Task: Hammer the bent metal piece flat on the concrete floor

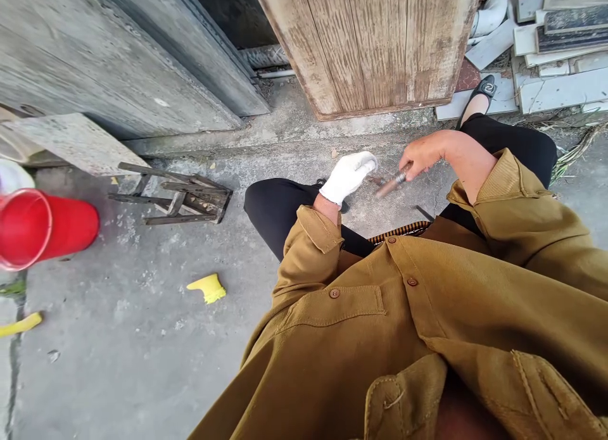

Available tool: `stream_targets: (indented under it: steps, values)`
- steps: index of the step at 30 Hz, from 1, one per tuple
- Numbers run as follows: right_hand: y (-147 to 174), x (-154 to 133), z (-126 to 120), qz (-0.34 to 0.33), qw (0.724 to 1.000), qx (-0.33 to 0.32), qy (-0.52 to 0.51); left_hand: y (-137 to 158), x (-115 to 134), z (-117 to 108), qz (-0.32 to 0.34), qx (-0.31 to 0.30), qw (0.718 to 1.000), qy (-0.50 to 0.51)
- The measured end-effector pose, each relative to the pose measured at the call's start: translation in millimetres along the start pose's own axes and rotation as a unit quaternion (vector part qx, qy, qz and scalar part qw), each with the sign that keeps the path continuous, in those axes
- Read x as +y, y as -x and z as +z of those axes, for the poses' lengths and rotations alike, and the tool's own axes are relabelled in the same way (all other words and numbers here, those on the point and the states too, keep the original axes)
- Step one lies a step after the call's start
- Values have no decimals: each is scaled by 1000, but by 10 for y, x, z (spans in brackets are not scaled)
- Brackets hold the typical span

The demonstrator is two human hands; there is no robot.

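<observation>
My left hand [350, 176] wears a white knitted glove. Its fingers are curled together at the tips, by a small dark reddish piece [377, 181] that I cannot make out clearly. Bare and closed, my right hand [424, 154] grips a brown rod-like tool [393, 183] with a greyish band near the fingers. The tool slants down toward the left hand, and its far end is blurred. Both hands are above the concrete between my knees. A thin dark bar [424, 213] shows below the right hand, near a black-and-orange striped edge [401, 231].
A weathered wooden panel [370, 47] stands ahead, with grey boards [118, 60] to its left. An upturned small wooden stool [183, 196], a red bucket [71, 221] and a yellow scrap [209, 288] lie on the left. Stacked tiles [560, 88] are at the far right.
</observation>
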State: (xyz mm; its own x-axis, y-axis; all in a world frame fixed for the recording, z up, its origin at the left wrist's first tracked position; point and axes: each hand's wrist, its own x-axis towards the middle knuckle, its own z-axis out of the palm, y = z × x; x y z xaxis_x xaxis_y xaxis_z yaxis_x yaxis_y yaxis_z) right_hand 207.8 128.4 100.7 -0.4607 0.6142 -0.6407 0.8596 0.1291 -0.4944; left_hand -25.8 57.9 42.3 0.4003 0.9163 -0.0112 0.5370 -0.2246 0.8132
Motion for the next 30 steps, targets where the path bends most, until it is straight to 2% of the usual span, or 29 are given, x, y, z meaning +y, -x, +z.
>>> stream_targets:
  steps: [3,5,6,8,11,13,15,17,19,21,22,23,25,27,28,30]
  values:
    - [150,-63,-49,-45,985,-23,-168,-33,-43,59,-17,18,999,41]
    - [232,-119,-84,-117,971,-49,-202,-56,-54,106,-36,35,997,63]
    - [255,-146,-95,-151,965,-41,-211,-64,-56,126,-45,40,995,75]
    - [252,-183,-103,-195,951,36,-239,-67,-52,152,-52,35,994,93]
    - [125,-153,-88,-176,940,174,-235,-43,-18,145,-34,-28,997,70]
    - [6,-79,-73,-125,953,226,-156,-18,20,111,-11,-73,997,32]
    - [-81,3,-56,-70,968,238,-29,1,53,63,8,-78,997,-19]
    - [-104,56,-40,-37,981,167,87,10,60,20,8,-42,997,-70]
    - [-64,72,-31,-35,989,29,144,5,26,4,-2,-13,996,-88]
    - [5,62,-38,-71,983,-109,126,-13,-52,29,-3,-16,998,-56]
    - [38,54,-48,-102,979,-150,97,-27,-103,56,0,-22,999,-25]
    - [65,44,-60,-136,975,-164,57,-42,-155,88,2,-23,1000,9]
    - [95,23,-82,-200,971,-124,-32,-72,-243,156,-12,11,997,70]
    - [99,-6,-86,-224,969,-33,-103,-89,-273,200,-39,66,992,105]
    - [97,-24,-79,-223,966,10,-127,-90,-260,208,-47,73,989,116]
    - [87,-62,-55,-208,963,77,-155,-77,-192,197,-41,35,991,126]
